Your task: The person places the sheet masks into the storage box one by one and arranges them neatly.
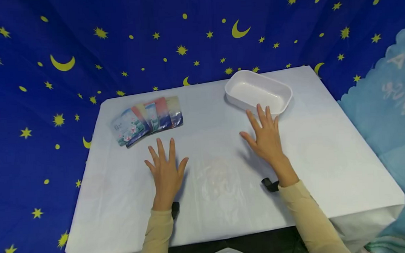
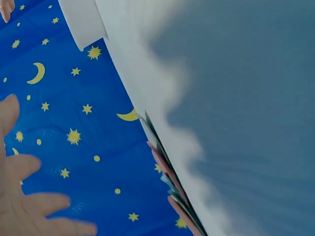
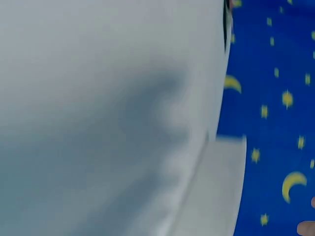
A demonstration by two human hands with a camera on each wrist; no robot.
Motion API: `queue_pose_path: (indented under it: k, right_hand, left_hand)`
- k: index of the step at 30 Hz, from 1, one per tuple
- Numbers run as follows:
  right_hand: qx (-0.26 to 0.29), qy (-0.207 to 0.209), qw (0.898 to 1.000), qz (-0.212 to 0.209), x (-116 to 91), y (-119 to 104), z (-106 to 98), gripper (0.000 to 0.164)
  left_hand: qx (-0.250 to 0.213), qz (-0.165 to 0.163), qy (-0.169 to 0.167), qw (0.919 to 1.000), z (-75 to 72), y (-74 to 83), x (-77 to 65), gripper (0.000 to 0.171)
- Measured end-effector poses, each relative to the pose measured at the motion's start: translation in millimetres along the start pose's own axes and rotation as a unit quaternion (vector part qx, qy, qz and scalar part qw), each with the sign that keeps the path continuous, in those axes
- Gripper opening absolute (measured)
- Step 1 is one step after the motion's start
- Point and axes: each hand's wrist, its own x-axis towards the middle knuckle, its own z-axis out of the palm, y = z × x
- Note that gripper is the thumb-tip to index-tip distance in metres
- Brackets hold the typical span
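Note:
Several flat printed packets [image 1: 129,126] lie fanned and overlapping on the table's left side, with blue floral, pink-and-navy and beige fronts. Only their edges [image 2: 172,177] show in the left wrist view. My left hand [image 1: 165,177], fingers spread and holding nothing, hovers just in front of them. A white rectangular tub [image 1: 237,101] with rounded corners stands at the back right, its inside bare. Close to its near side is my right hand [image 1: 267,140], also spread and holding nothing; its fingertips overlap the tub's near edge in the head view. In the right wrist view, just fingertips [image 3: 306,228] show.
A white cloth covers the table [image 1: 219,201]. Behind it hangs a blue curtain [image 1: 151,53] with yellow stars and moons. At the right is a light blue cloth [image 1: 392,114] with white lettering. Dark wrist cameras [image 1: 270,184] sit under the wrists.

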Motion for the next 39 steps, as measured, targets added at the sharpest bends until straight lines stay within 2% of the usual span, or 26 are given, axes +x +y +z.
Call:
queue_pose_path:
  k: [4, 8, 12, 16, 20, 24, 26, 31, 35, 39]
  right_hand:
    - [0.014, 0.027, 0.999, 0.038, 38, 46, -15, 0.064]
    - [0.015, 0.011, 0.995, 0.097, 74, 96, -26, 0.06]
    - [0.05, -0.052, 0.984, 0.161, 93, 137, -24, 0.059]
    - [0.098, -0.12, 0.965, 0.212, 101, 162, -17, 0.061]
    - [0.125, -0.163, 0.947, 0.246, 108, 173, -10, 0.063]
    - [0.149, -0.191, 0.932, 0.27, 114, 176, -5, 0.062]
    - [0.151, -0.192, 0.931, 0.271, 112, 177, -1, 0.059]
    - [0.145, -0.178, 0.937, 0.264, 109, 177, 3, 0.052]
    - [0.154, -0.192, 0.93, 0.273, 105, 175, 2, 0.051]
    - [0.184, -0.216, 0.919, 0.272, 96, 173, -1, 0.049]
  left_hand:
    - [-0.018, 0.017, -0.005, 0.9997, -0.7, -4.3, -5.3, 0.063]
    - [-0.032, 0.044, 0.014, 0.9984, 0.1, -7.9, -13.2, 0.055]
    - [-0.047, 0.068, 0.038, 0.9959, 1.6, -10.9, -23.5, 0.05]
    - [-0.053, 0.078, 0.057, 0.9939, 1.7, -12.5, -29.1, 0.048]
    - [-0.055, 0.089, 0.071, 0.992, 1.3, -14.4, -27.3, 0.047]
    - [-0.057, 0.101, 0.082, 0.9899, 1.7, -17.6, -24.0, 0.047]
    - [-0.058, 0.102, 0.082, 0.9896, 2.6, -18.6, -25.3, 0.047]
    - [-0.063, 0.101, 0.078, 0.9898, 2.1, -19.6, -26.7, 0.046]
    - [-0.064, 0.098, 0.075, 0.9903, 1.4, -19.9, -27.0, 0.046]
    - [-0.066, 0.095, 0.068, 0.991, 1.9, -21.0, -26.9, 0.046]
